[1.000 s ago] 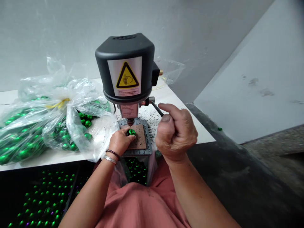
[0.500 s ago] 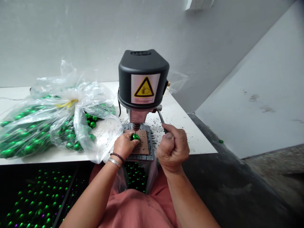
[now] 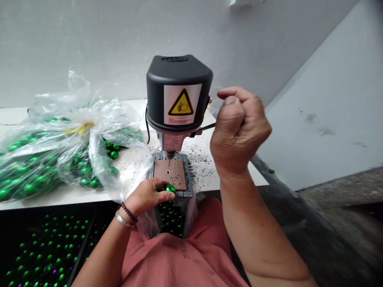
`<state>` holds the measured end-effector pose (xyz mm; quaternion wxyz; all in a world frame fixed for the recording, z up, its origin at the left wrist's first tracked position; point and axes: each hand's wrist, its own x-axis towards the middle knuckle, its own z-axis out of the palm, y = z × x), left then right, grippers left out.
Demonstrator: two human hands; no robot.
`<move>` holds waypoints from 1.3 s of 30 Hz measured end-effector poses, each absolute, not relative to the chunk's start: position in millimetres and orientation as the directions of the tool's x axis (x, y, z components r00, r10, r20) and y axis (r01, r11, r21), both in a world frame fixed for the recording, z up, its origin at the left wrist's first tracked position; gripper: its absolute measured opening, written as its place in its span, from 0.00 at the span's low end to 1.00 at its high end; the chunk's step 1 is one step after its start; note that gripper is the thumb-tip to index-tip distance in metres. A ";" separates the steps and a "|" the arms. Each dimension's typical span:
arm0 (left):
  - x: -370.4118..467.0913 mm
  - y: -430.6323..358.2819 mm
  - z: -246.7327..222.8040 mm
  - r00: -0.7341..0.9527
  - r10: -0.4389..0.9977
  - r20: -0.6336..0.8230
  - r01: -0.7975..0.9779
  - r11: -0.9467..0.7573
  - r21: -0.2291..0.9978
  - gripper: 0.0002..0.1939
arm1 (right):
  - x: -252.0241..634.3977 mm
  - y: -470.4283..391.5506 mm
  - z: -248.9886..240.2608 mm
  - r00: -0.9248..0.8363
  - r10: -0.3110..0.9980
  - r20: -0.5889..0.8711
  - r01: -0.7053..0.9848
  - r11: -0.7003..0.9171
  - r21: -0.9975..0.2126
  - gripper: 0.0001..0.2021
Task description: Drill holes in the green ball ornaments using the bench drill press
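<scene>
My left hand (image 3: 151,195) pinches a shiny green ball (image 3: 170,188) between thumb and fingers at the near edge of the drill press base (image 3: 188,175). A brown board (image 3: 176,169) with a small hole in it lies on that base, and black shavings are scattered over it. Above the board the thin drill bit (image 3: 169,162) points down, apart from the ball. My right hand (image 3: 241,129) is closed round the end of the feed lever (image 3: 208,127) at the right of the black drill press head (image 3: 179,71). The lever's outer end is hidden by the hand.
A clear plastic bag (image 3: 98,147) of green balls, tied with yellow string, lies on the white table (image 3: 251,175) at left. Below the table's edge are an open bag of green balls (image 3: 171,219) and a dark tray (image 3: 36,223) of them. One ball (image 3: 271,171) lies on the floor.
My left hand has drawn the green ball toward me, off the board's middle, which uncovers the hole. My right hand and the lever have swung up, and the bit is clear of the ball.
</scene>
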<state>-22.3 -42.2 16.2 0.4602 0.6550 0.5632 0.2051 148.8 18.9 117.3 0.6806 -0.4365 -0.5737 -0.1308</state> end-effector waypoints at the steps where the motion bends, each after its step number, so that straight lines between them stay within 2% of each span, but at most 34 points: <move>1: -24.5 -43.5 16.7 0.280 0.925 -0.256 0.516 0.079 0.853 0.23 | 148.3 18.2 116.2 0.313 0.323 0.893 0.670 0.591 -0.449 0.17; 3: -25.8 -43.0 15.4 0.172 0.951 -0.258 0.408 0.169 0.897 0.25 | 147.6 17.1 114.6 0.327 0.334 0.884 0.657 0.593 -0.466 0.17; 6: -22.3 -38.0 11.5 -0.031 0.954 -0.299 0.027 0.300 0.953 0.26 | 147.4 16.3 114.4 0.330 0.357 0.874 0.648 0.587 -0.485 0.17; 9: -18.1 -33.2 10.0 -0.041 0.928 -0.370 -0.370 0.329 0.869 0.19 | 148.0 15.8 115.3 0.315 0.361 0.878 0.658 0.584 -0.476 0.17; 11: -17.3 -32.0 10.4 -0.010 0.921 -0.390 -0.483 0.337 0.808 0.13 | 148.3 15.3 115.8 0.308 0.346 0.886 0.673 0.579 -0.460 0.17; 14: -18.8 -32.3 10.4 -0.008 0.918 -0.397 -0.504 0.340 0.794 0.16 | 148.4 14.5 116.2 0.310 0.328 0.892 0.689 0.570 -0.448 0.16; 17: -20.8 -32.0 7.4 -0.002 0.925 -0.380 -0.430 0.342 0.835 0.20 | 148.4 14.1 116.3 0.318 0.339 0.885 0.691 0.556 -0.462 0.16; 21: -19.9 -26.8 -1.0 -0.081 0.956 -0.281 -0.055 0.277 0.959 0.23 | 148.4 14.1 117.1 0.337 0.346 0.876 0.642 0.597 -0.482 0.15; 24: -16.4 -19.9 -9.6 -0.081 0.966 -0.244 0.109 0.252 0.961 0.24 | 148.3 13.8 118.2 0.342 0.347 0.873 0.607 0.627 -0.488 0.14; 27: -13.1 -13.3 -17.0 -0.095 0.962 -0.255 0.174 0.268 0.948 0.27 | 148.5 13.3 118.7 0.337 0.350 0.874 0.577 0.656 -0.486 0.13; 32: -10.2 -7.7 -18.2 -0.109 0.985 -0.135 0.485 0.171 0.858 0.23 | 149.9 13.9 118.2 0.328 0.351 0.877 0.579 0.658 -0.481 0.13; 36: -6.9 -3.3 -14.0 -0.048 0.998 -0.045 0.675 0.065 0.735 0.22 | 150.4 15.0 117.2 0.322 0.350 0.880 0.568 0.672 -0.475 0.12; 39: -4.4 2.1 -13.9 0.027 1.000 -0.003 0.710 -0.018 0.704 0.21 | 152.0 13.5 117.3 0.306 0.358 0.882 0.562 0.680 -0.471 0.12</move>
